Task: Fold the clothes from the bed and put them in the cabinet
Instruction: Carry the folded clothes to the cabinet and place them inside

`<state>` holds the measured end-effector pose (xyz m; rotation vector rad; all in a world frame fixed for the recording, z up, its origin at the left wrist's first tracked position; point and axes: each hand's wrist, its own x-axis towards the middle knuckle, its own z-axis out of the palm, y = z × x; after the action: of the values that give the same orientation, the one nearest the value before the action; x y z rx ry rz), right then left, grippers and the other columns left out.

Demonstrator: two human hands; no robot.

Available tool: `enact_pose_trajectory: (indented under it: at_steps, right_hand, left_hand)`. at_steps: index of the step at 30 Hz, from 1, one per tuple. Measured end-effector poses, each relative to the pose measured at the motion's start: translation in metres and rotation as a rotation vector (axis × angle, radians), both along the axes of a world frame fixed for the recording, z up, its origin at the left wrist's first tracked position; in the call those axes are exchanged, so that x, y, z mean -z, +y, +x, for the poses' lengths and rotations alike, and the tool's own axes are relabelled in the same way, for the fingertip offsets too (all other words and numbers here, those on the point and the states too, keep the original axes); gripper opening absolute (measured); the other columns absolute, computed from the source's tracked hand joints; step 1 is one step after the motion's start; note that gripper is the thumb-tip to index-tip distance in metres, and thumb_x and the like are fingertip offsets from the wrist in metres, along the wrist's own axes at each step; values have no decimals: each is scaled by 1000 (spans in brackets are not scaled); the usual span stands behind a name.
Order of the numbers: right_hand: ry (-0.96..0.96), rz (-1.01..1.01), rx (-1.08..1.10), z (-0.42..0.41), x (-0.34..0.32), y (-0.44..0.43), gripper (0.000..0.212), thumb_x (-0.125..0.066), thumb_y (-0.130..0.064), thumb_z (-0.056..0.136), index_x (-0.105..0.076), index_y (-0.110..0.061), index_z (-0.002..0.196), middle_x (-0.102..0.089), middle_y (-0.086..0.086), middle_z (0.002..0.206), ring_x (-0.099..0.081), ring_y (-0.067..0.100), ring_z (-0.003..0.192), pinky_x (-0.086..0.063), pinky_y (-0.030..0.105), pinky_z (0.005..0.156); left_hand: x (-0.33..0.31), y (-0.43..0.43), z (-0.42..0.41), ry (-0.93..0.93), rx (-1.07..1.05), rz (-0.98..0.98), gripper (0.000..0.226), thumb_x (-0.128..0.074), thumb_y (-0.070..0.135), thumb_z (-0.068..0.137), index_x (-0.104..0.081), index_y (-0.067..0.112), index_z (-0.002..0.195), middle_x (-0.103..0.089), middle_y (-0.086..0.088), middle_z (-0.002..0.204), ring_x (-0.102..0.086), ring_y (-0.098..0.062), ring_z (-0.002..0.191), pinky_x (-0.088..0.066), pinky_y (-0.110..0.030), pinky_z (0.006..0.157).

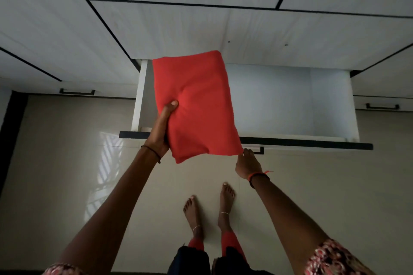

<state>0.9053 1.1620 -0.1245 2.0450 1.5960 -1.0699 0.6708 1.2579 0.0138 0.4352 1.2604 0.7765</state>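
Observation:
A folded red garment hangs over the left part of an open white cabinet drawer. My left hand grips the garment's lower left edge, thumb on top and fingers hidden beneath. My right hand is at the black handle on the drawer's dark front edge, just below the garment's lower right corner. Its fingers reach the handle, and the frame does not show whether they curl round it. The drawer's inside shows bare white walls and floor.
White cabinet fronts with dark seams rise behind the drawer. Shut drawers with black handles sit at left and right. My bare feet stand on the glossy beige tiled floor below the drawer.

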Motion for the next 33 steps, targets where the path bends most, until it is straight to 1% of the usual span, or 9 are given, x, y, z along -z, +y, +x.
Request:
enact_pose_trajectory:
  at_steps: [2,5,10,13,20,23,26,30,33]
  right_hand:
    - [-10,18,18,-2,1,-6,53,-40,-7,90,-32,0,141,-33,18,145,-24,30,138,-27,37,112]
    - [3,23,33,-3,0,-15,59,-41,-7,90,-24,-3,146,-29,15,149,-19,28,141,-27,38,112]
    - [-16,30,14,-4,0,-33,60,-39,-6,92,-19,-6,149,-22,12,154,-12,26,145,-22,36,115]
    - [-29,38,-14,-5,1,-48,60,-38,-5,93,-17,-6,149,-20,11,155,-11,26,145,-24,36,114]
    - [-35,41,-50,-7,1,-78,63,-41,-3,91,-16,-7,149,-20,12,154,-10,26,145,-28,36,112]
    - [-27,32,-43,-8,1,-90,64,-42,-3,91,-17,-7,149,-19,12,154,-10,26,145,-28,37,112]
    - [-29,34,-46,-10,1,-102,65,-43,-4,91,-16,-7,150,-18,12,155,-9,26,145,-28,37,113]
    - [-36,39,-57,-12,0,-114,65,-43,-5,91,-15,-6,149,-17,13,155,-10,27,145,-24,35,114]
    - [-41,35,-54,-16,-1,-125,65,-43,-5,91,-14,-5,150,-16,13,156,-9,27,145,-23,35,115]
  left_hand:
    - [0,1,1,-2,1,14,69,-67,56,60,-57,27,122,-71,0,110,-68,-15,96,-52,-32,77]
    - [0,1,1,6,4,23,61,-65,53,66,-57,27,121,-71,1,108,-69,-13,93,-53,-29,73]
    - [-2,-6,-2,34,36,-45,80,-69,61,52,-58,28,123,-72,0,107,-67,-18,96,-53,-32,69]
    - [0,-14,-3,20,44,-78,82,-70,62,50,-58,27,124,-71,-4,109,-66,-23,101,-53,-37,74]
    - [6,-37,0,22,44,-68,83,-70,63,53,-57,25,126,-68,-6,116,-62,-27,110,-47,-47,95]
    - [8,-50,4,37,50,-61,77,-69,62,55,-58,25,122,-70,-6,112,-64,-25,105,-50,-43,89]
    - [6,-61,7,33,45,-62,60,-63,57,65,-60,25,116,-71,-4,105,-65,-22,97,-51,-38,82]
    - [5,-75,7,22,62,-71,65,-67,58,61,-60,25,118,-71,-4,106,-66,-22,98,-52,-37,81]
    - [5,-84,4,45,51,-48,55,-61,54,68,-60,26,114,-71,-3,107,-65,-22,100,-51,-38,85]
